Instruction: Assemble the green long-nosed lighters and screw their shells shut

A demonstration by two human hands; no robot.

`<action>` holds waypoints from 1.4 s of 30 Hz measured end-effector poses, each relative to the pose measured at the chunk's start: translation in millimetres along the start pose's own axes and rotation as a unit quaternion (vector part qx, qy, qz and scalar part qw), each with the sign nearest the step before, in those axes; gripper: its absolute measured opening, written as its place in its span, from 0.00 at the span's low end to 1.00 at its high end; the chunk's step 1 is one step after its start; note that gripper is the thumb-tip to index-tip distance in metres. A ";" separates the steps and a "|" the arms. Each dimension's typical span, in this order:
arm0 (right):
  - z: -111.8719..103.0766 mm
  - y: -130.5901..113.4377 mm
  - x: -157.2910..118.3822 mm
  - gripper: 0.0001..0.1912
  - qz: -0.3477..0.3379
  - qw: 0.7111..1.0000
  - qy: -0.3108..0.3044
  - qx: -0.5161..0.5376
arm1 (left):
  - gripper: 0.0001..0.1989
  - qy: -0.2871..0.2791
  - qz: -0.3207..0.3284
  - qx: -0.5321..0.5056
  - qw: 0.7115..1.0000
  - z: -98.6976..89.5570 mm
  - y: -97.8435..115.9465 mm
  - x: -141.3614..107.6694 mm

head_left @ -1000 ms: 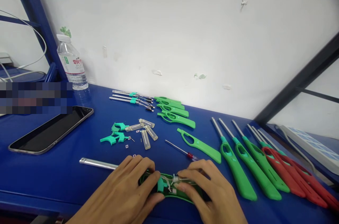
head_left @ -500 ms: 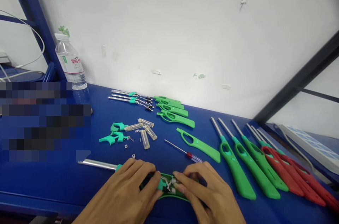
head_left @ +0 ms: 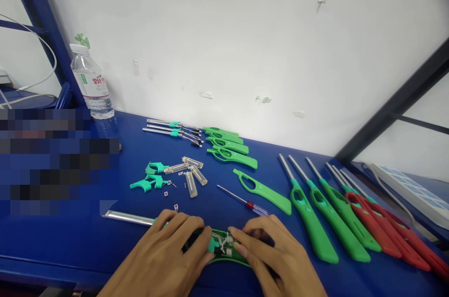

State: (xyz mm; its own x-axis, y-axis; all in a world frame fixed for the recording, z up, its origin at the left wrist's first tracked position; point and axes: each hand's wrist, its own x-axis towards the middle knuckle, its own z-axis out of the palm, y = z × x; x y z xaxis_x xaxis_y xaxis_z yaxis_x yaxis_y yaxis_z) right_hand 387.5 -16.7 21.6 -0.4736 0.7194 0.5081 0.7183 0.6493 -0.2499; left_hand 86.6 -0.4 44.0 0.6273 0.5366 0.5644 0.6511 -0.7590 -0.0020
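Note:
Between my hands lies an opened green lighter body (head_left: 228,259), its long metal tube (head_left: 129,217) pointing left. Inside it show a teal trigger (head_left: 211,244), white wires (head_left: 222,241) and a small black-and-white part. My left hand (head_left: 175,245) is wrapped over the trigger end, thumb and fingers closed on the body. My right hand (head_left: 270,250) has its fingertips pinched at the wires and the handle end; what exactly they press is partly hidden. Beyond my right hand, a screwdriver (head_left: 250,205) and a green half shell (head_left: 266,192) lie on the table.
Teal triggers (head_left: 150,177), clear fuel tanks (head_left: 191,184) and tiny metal pieces lie ahead. Behind them are metal tubes with wires (head_left: 171,132) and several green shells (head_left: 229,156). Assembled green lighters (head_left: 315,227) and red lighters (head_left: 375,229) line the right. A water bottle (head_left: 91,84) stands back left.
Almost nothing differs. The view has shifted very slightly, while both hands keep their places on the lighter body.

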 end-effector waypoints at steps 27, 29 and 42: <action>-7.3 0.6 3.2 0.25 0.020 0.999 -0.039 -0.023 | 0.42 -0.054 0.009 -0.020 0.998 13.7 -4.3 -11.3; -7.1 0.6 3.0 0.24 0.020 0.999 -0.041 -0.018 | 0.43 -0.052 -0.003 -0.032 0.998 13.9 -6.2 -10.3; -6.7 -4.2 4.3 0.21 0.035 0.999 -0.032 -0.004 | 0.32 -0.034 -0.014 -0.042 0.998 12.3 -6.9 -1.1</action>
State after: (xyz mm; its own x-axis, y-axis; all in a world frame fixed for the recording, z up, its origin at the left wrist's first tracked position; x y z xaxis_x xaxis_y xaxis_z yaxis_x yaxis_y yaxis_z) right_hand 385.9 -17.9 30.4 -0.4543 0.7770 0.4357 0.7541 0.5958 -0.2764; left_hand 86.7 8.8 33.2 0.6385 0.5804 0.5054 0.6328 -0.7697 0.0845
